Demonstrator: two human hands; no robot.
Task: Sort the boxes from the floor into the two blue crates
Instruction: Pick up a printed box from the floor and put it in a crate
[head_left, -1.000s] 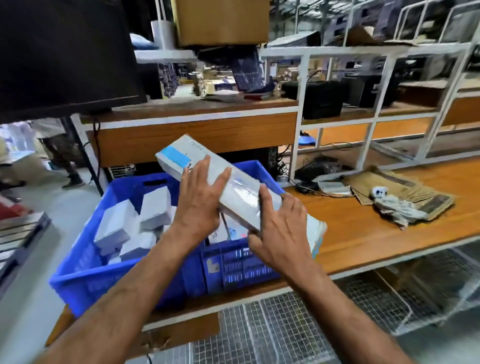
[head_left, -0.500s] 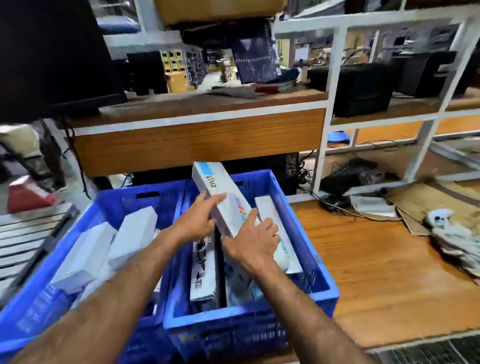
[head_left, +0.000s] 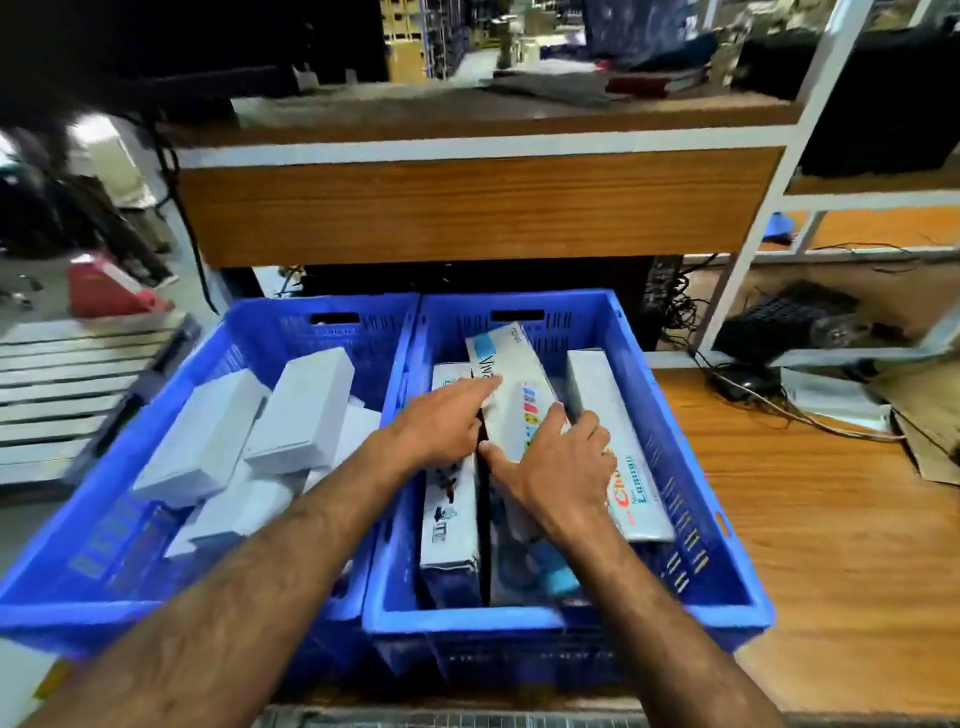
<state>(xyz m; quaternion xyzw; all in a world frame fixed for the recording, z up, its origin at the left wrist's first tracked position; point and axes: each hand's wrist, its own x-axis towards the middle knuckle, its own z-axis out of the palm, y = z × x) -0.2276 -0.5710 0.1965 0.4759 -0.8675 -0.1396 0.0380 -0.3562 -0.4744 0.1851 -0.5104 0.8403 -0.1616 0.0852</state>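
Cardboard box (head_left: 511, 384) looks light and stiff; your right hand (head_left: 558, 467) clamps its long edges, left hand (head_left: 441, 423) fingers lie straight against it.

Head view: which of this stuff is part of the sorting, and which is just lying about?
Job:
- left crate with plain white boxes
- right crate with long printed boxes
- long box being set in, held by left hand and right hand

Lying about:
- keyboard
- cables
- cardboard
- red object on the floor
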